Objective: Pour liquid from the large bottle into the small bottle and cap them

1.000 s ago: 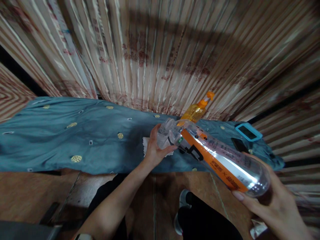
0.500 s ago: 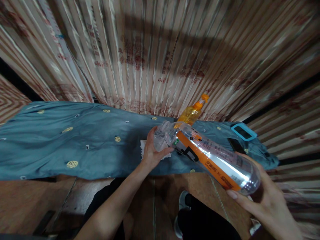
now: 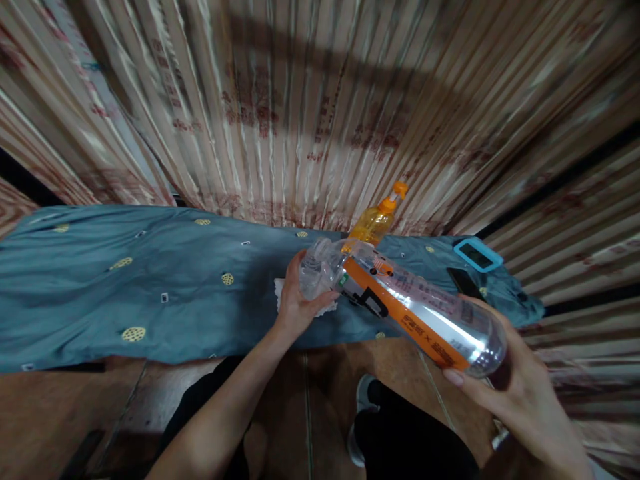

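My right hand [image 3: 523, 377] is wrapped around the base of a large clear plastic bottle [image 3: 415, 313] with an orange and silver label. The bottle lies tilted in the air, its neck end toward the left. There, my left hand [image 3: 295, 300] grips a small clear plastic cup [image 3: 313, 270], thumb on the near side. The cup and the bottle's neck overlap, and whether they touch is hard to make out. No flow of liquid can be made out. Below the cup, a white scalloped cloth or paper [image 3: 329, 307] shows on the table cover.
Behind the clear bottle stands a yellow pump bottle [image 3: 373, 223] with an orange top. A dark phone [image 3: 463, 283] and a blue-framed device [image 3: 477, 255] lie at the right on the blue-green cloth [image 3: 190, 287]. A pleated curtain [image 3: 300, 120] hangs along the back.
The whole view has shifted slightly, so things appear a little further left. Both hands keep their hold on the cup and the bottle, in nearly the same pose.
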Tool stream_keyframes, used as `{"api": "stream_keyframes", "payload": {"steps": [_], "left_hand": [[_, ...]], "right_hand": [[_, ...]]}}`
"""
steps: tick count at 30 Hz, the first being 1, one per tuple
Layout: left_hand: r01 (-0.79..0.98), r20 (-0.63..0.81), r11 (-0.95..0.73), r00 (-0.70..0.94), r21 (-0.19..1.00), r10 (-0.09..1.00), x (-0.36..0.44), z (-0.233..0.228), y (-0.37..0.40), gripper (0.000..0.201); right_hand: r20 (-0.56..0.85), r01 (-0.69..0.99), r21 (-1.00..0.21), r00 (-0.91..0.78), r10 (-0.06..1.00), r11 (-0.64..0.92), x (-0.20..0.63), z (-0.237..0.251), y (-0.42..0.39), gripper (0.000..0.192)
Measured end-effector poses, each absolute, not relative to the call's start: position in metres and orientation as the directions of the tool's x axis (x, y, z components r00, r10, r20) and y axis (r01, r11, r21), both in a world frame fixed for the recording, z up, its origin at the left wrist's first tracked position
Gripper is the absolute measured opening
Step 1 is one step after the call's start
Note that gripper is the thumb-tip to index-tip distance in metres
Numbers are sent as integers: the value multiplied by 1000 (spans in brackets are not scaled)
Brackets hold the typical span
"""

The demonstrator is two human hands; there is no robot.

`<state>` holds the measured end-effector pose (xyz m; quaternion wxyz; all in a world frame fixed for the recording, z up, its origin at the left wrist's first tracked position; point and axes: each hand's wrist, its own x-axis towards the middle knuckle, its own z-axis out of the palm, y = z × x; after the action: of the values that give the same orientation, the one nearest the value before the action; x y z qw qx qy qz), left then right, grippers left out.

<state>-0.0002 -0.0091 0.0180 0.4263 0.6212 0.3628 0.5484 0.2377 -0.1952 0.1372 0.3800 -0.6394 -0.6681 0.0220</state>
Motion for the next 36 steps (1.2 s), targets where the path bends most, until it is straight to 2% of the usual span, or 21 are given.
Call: {"api": "stream_keyframes", "payload": {"steps": [11,19,36], "left_hand": [[-17,368,-369,139,929,919,-1,19,-9,101],[-7,382,-384,141,923,913,0,24,-11,96],[-42,386,-384,129,923,914,3,17,-11,99]], "right_hand": [[484,839,-518,124,866,169,238,136,-195,66],[406,801,-594,212,889,80,240,134,-199,70],[421,863,-502,192,886,51,249,128,-201,75]]}}
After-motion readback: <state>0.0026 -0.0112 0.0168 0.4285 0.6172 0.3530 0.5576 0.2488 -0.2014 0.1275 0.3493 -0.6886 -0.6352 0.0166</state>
